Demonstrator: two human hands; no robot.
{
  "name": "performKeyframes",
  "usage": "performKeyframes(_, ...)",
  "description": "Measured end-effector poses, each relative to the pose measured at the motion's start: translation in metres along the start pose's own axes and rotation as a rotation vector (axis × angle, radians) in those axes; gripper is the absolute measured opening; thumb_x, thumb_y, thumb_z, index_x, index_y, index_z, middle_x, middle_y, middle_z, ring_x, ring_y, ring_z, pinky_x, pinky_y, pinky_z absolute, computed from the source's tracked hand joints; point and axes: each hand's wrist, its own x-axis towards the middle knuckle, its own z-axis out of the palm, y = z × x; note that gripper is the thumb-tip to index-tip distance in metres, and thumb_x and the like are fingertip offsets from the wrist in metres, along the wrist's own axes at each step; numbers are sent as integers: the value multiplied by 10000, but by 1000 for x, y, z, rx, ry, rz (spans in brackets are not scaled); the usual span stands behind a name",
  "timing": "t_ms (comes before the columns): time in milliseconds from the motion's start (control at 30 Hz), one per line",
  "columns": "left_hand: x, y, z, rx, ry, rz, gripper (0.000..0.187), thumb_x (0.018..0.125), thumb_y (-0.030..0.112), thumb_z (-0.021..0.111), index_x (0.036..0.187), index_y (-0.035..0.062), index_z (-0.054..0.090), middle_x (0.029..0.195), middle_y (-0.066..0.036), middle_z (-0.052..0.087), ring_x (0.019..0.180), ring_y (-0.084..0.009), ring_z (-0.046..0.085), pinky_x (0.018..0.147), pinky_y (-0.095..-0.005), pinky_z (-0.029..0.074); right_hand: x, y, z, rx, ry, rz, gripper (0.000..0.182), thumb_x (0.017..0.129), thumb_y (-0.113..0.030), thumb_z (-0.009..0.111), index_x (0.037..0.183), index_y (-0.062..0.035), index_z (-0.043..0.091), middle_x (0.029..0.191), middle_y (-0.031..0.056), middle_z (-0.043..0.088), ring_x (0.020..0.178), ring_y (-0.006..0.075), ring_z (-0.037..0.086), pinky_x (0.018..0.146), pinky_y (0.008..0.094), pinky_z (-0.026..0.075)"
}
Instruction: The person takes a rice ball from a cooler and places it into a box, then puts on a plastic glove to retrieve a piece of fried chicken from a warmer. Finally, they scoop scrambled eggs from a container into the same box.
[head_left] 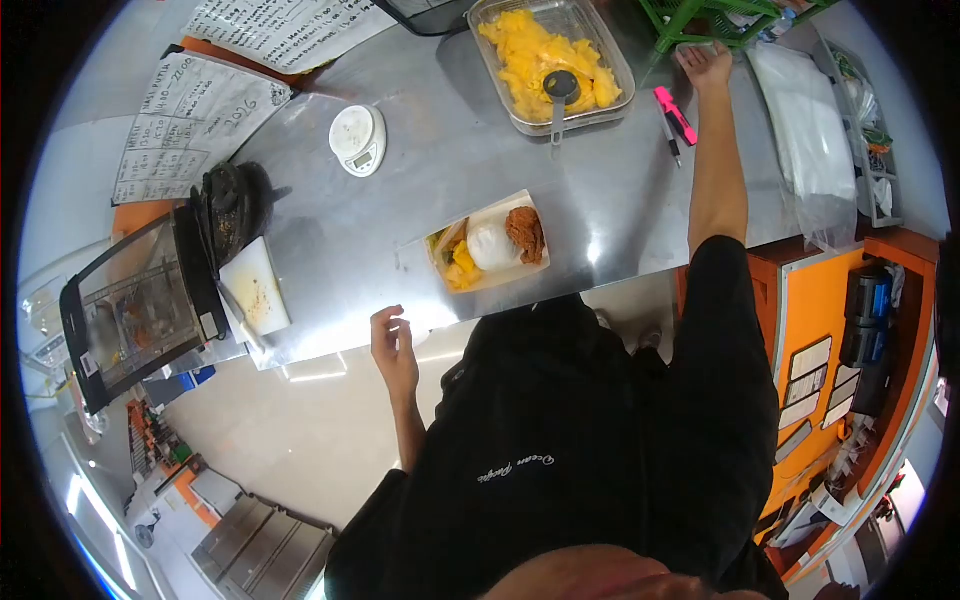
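Commercial kitchen: steel counter, scale (food prep).

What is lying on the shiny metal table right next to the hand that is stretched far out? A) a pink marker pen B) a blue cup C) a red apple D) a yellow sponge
A: a pink marker pen lies on the shiny metal table just beside the outstretched right hand.

**Around the steel counter**

A white round scale sits on the counter, left of a clear tub of yellow food with a dark scoop resting in it. Handwritten sheets lie at the far left corner. A black glass-fronted appliance stands at the left edge, a white board just beside it. A clear plastic bag lies to the right.
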Motion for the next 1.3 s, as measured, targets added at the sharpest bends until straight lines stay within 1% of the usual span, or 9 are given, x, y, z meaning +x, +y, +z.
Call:
performKeyframes(67,-2,1,6,3,-11,-2,215,903,-26,522,1103,24,580,1087,-63,583,877,-129,559,763,-259,466,2,-1,-1,61,-84,84,658,960,-331,458,1466,23,232,1427,280,354,1281,428,442,1043,537,433)
performKeyframes(267,7,13,27,41,-66,49,207,901,-12,532,1099,21,580,1096,-76,595,888,-135,575,757,-273,476,3,2,-28,-64,160,-166,565,943,-204,501,1401,78,328,1367,286,413,1113,425,582,933,488,530)
performKeyframes(500,50,23,32,78,19,250,231,893,-23,548,1119,8,580,1110,-103,589,896,-175,576,789,-292,472,-63,5,-45,-326,277,-431,410,879,-101,523,1255,61,511,1067,203,619,933,309,660,789,378,548)
performKeyframes(600,67,15,36,45,123,228,459,851,11,603,1294,33,484,1247,-114,528,1028,-207,542,833,-323,477,-134,3,-38,-386,168,-489,345,897,-114,532,1213,21,566,1023,137,641,894,245,655,736,313,522)
performKeyframes(667,79,10,41,-97,5,184,646,829,56,644,1418,71,379,1389,-109,464,1117,-222,509,897,-348,464,-189,22,-38,-465,73,-474,313,906,-100,527,1197,2,577,1003,115,641,865,209,640,723,302,517)
performKeyframes(867,118,-11,43,66,72,239,551,808,116,719,1322,110,520,1193,-38,625,856,-170,511,727,-297,433,-352,131,-45,-512,-226,-230,243,945,-111,526,1162,-17,581,1014,57,622,836,126,593,733,259,492)
performKeyframes(967,146,-31,31,263,-26,550,491,817,164,739,1272,98,565,1088,-16,667,759,-147,463,661,-295,391,-398,164,-41,-575,-316,-58,236,989,-149,514,1157,3,579,986,48,612,879,118,580,761,251,481)
performKeyframes(1033,161,-35,21,284,-178,469,480,830,169,734,1272,87,565,1115,-23,657,797,-143,477,695,-293,414,-409,176,-42,-609,-338,-15,252,1010,-171,496,1151,15,589,981,50,612,911,121,577,794,253,477)
performKeyframes(1300,144,-71,31,-638,-543,65,753,932,539,528,1488,86,297,1385,-144,483,1227,-240,478,993,-380,417,-431,201,-55,-633,-139,-230,390,1039,-247,395,1190,52,596,1116,128,635,1051,211,594,956,324,457)
